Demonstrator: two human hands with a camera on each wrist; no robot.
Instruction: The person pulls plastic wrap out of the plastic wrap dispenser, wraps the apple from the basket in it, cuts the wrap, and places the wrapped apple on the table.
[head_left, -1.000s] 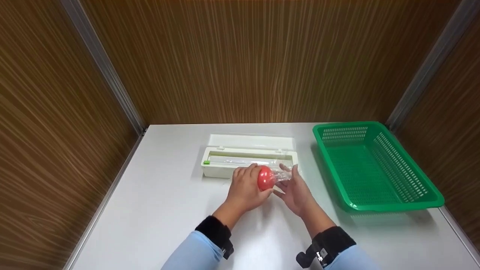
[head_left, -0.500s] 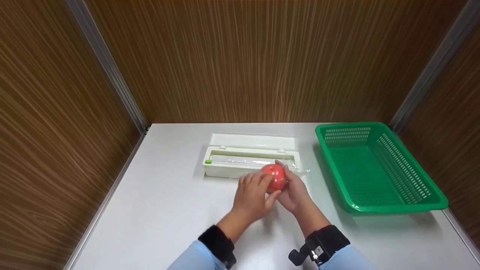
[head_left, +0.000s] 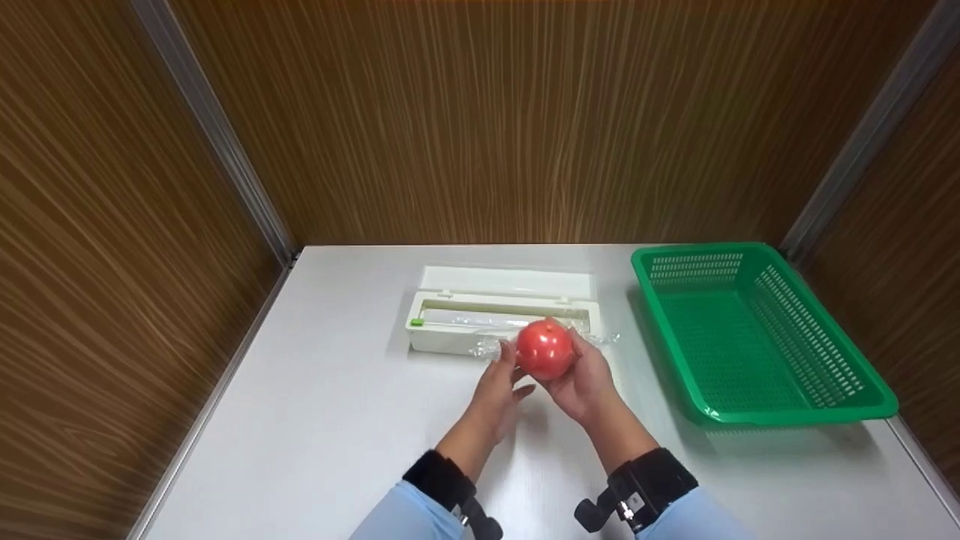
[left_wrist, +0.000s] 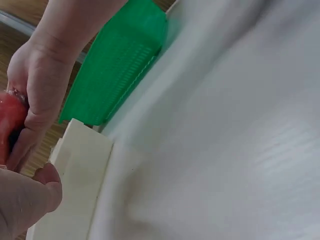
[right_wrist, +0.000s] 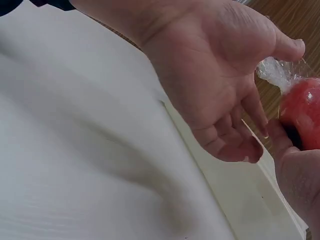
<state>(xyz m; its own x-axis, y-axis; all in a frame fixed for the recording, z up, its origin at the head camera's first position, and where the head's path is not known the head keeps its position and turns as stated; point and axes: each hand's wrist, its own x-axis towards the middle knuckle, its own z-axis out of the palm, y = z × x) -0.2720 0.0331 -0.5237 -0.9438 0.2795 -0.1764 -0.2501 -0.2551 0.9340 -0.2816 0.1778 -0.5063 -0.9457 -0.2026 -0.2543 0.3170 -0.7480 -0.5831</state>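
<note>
A shiny red round fruit [head_left: 545,349], wrapped in clear cling film [right_wrist: 276,72], is held up in front of the white film dispenser. My right hand [head_left: 586,381] grips it from the right and below, with the thumb along its upper side. On the left, my left hand [head_left: 495,391] has its thumb up against the gathered film beside the fruit. In the right wrist view the left hand's palm shows and its fingers bend loosely, holding nothing. Twisted film ends stick out on both sides of the fruit. Part of its underside is hidden by the right hand.
The white cling film dispenser [head_left: 442,343] lies with its lid [head_left: 506,282] open to the back and a film roll [head_left: 472,319] inside. A green plastic basket [head_left: 682,375] stands at the right of the white table [head_left: 337,412]. Wood-patterned panels enclose the back and sides.
The fruit has passed from the left hand's grip into the right hand. The left hand has come off its front and turned, thumb up, to the film on the left side.
</note>
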